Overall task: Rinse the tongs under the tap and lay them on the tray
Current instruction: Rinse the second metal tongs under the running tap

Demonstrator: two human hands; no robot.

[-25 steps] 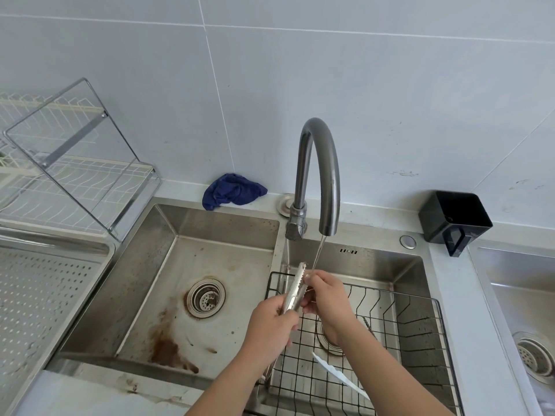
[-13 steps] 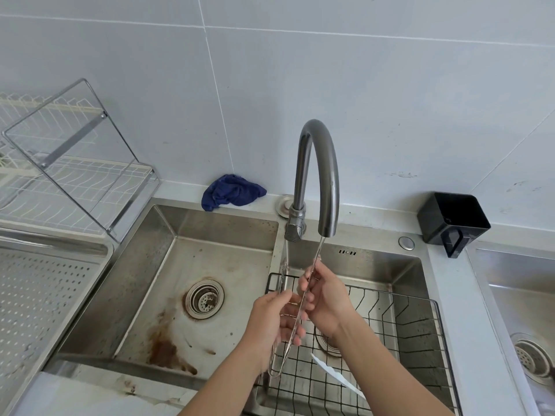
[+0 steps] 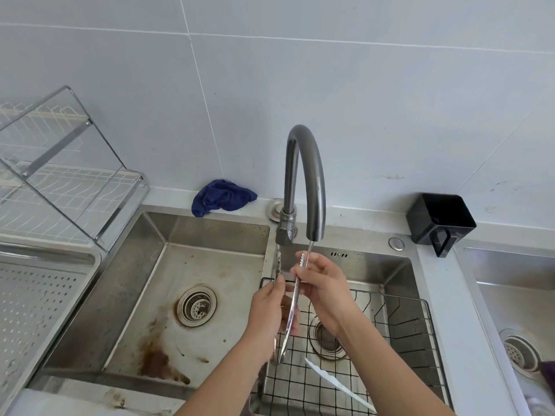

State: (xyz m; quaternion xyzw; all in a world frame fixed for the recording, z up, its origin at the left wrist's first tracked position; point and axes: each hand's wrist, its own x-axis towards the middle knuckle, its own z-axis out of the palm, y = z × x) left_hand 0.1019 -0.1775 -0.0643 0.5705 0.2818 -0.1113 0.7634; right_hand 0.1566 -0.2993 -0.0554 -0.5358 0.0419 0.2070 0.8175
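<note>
Standing at the sink, we see the tray far left. Both hands grip the tongs under the tap: left hand one arm, right hand the other. Stiff, light, wet-slick steel; we'd hold mid-arm.

A blue cloth lay crumpled on the ledge at the foot of the tiled wall. A black cup lay tipped on its side on the desk, handle toward the front. A wire dish rack stood at the far left. A black wire basket sat inside the right basin, a white plastic knife lying on its grid. The left basin bore rust stains near its round drain. A second sink showed at the right edge.
</note>
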